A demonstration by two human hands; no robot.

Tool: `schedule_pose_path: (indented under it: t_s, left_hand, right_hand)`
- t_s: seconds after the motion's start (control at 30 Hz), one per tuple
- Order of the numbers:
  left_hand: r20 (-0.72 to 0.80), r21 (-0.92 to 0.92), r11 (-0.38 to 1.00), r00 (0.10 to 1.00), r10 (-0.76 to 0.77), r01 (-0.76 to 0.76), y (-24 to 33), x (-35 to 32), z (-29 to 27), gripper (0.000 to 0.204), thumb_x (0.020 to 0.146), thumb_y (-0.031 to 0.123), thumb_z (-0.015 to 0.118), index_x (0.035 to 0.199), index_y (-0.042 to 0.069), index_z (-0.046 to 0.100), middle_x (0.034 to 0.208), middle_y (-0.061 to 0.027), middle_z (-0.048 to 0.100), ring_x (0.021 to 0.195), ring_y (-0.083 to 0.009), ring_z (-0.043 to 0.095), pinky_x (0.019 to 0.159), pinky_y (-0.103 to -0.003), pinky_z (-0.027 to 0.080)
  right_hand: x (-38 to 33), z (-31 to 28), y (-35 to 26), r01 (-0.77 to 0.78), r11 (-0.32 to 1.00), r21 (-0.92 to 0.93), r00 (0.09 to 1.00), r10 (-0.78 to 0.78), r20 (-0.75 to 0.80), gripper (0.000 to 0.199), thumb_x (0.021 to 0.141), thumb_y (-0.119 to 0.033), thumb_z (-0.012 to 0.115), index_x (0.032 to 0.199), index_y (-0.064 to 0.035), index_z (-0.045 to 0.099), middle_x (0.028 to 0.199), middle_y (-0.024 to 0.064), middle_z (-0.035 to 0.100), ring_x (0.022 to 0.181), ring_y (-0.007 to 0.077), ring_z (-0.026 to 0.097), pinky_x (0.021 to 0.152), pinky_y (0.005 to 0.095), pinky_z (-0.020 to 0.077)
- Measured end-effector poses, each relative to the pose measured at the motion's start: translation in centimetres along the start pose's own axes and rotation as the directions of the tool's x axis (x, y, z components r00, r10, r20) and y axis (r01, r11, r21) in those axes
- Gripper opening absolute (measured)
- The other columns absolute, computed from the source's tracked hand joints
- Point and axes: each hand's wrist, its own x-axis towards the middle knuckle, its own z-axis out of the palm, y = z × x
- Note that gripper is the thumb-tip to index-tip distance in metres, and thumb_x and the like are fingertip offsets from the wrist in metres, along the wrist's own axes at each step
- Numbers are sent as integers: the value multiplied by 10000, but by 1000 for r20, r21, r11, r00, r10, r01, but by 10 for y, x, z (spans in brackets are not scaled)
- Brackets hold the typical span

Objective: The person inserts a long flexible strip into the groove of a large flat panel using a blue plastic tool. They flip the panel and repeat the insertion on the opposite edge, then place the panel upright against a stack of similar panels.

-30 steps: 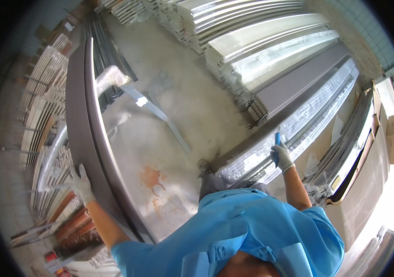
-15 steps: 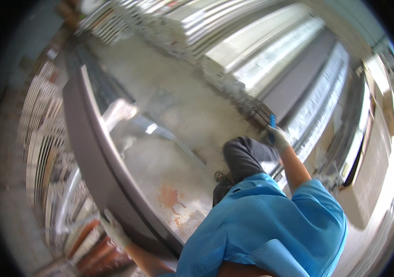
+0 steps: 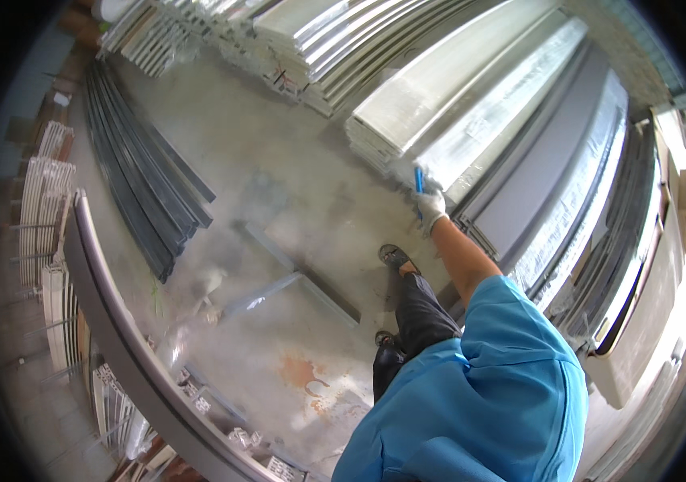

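Observation:
My right hand (image 3: pixel 433 207), in a pale work glove, is closed round a slim blue tool (image 3: pixel 419 181), whose exact kind I cannot make out. It is near the end of a stack of long, pale, plastic-wrapped panels (image 3: pixel 471 132); whether the tool touches the wrap I cannot tell. A long grey-brown panel (image 3: pixel 122 333) with a raised edge curves down the left side and leaves the picture at the lower edge. My left hand is out of view.
Dark grey profiles (image 3: pixel 138 173) lie on the floor at the far left. Thin metal strips (image 3: pixel 299 277) lie mid-floor, by a reddish-brown stain (image 3: pixel 299 372). Stacked grey panels (image 3: pixel 547 153) line the right side. Racked white profiles (image 3: pixel 46 201) stand at the left.
My right hand has moved left and farther forward with the blue tool. The long grey-brown panel has shifted left and down in view. My left hand, earlier on that panel, has left the picture.

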Motion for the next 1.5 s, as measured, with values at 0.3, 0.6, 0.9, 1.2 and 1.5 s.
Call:
schedule_pose_path:
  t_s: [0.3, 0.6, 0.9, 1.2, 1.5]
  left_hand:
    - [-65, 135, 972, 981, -182, 190, 66, -18, 53, 657, 1072, 487, 466, 1486, -23, 489, 1514, -251, 500, 1359, -349, 527, 1148, -399, 396]
    - [-136, -23, 984, 975, -176, 175, -7, -32, 3, 661, 1070, 494, 464, 1489, -17, 488, 1516, -245, 501, 1361, -347, 526, 1152, -396, 393]
    - [-216, -118, 894, 867, -448, 433, -185, -103, -92, 734, 1038, 571, 478, 1503, 4, 484, 1526, -219, 504, 1370, -330, 522, 1154, -384, 387]
    - [-23, -145, 761, 767, -642, 632, -368, -200, -164, 791, 994, 654, 490, 1372, -32, 602, 1411, -235, 603, 1303, -333, 571, 1105, -413, 417]
    - [26, -188, 756, 773, -634, 627, -424, -239, -175, 756, 998, 623, 501, 1366, -29, 605, 1407, -238, 604, 1302, -345, 568, 1102, -420, 419]
  right_hand:
    - [195, 104, -118, 59, 998, -33, 996, -61, -72, 837, 784, -426, 814, 1452, -24, 513, 1235, 246, 665, 1125, 314, 669, 988, 398, 506]
    - [-11, 113, -24, 446, 873, -199, 808, -297, 509, 400, 985, -223, 627, 1318, -1, 623, 1245, 164, 704, 1153, 251, 675, 985, 327, 507]
    - [-415, 49, 81, 169, 968, -186, -478, 246, 843, 489, 1003, -244, 683, 1420, -31, 541, 1205, 108, 693, 1087, 177, 666, 896, 324, 566]
    - [-632, -7, 108, 148, 929, -340, -471, 368, 802, 649, 999, -341, 695, 1487, -26, 403, 1247, 96, 617, 1137, 198, 632, 956, 351, 557]
    - [-692, -27, 98, 241, 916, -321, -173, 366, 914, 448, 942, -332, 761, 1215, 3, 642, 1162, 126, 688, 1166, 248, 633, 945, 362, 533]
